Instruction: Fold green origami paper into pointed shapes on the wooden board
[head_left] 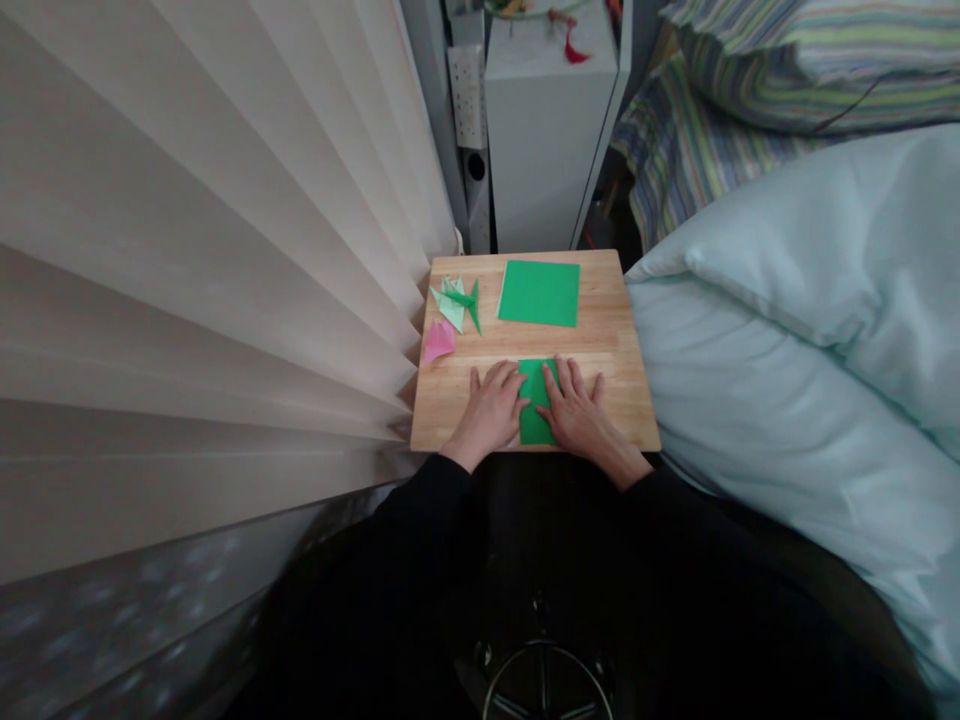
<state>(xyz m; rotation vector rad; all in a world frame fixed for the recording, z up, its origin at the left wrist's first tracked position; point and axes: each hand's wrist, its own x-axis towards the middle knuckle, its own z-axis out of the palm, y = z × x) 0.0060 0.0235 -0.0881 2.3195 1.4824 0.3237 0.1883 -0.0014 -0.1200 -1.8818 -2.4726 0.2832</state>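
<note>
A green sheet of paper (535, 425), folded into a narrow upright rectangle, lies flat near the front edge of the small wooden table (600, 345). My left hand (495, 405) rests at its left edge, fingers stretched out and touching it. My right hand (579, 408) lies flat over its right side with the fingers spread, hiding part of that edge. Farther back lies a stack of green square paper (539, 293). Folded paper pieces sit at the back left: a dark green one (472, 301), a pale green one (451, 312) and a pink one (439, 341).
A pleated curtain (300, 220) hangs along the table's left side. Behind the table stands a white cabinet (547, 150) with a red tassel (575, 48) on top. A bed with a pale blue quilt (787, 380) borders the right. A chair base (546, 680) shows below.
</note>
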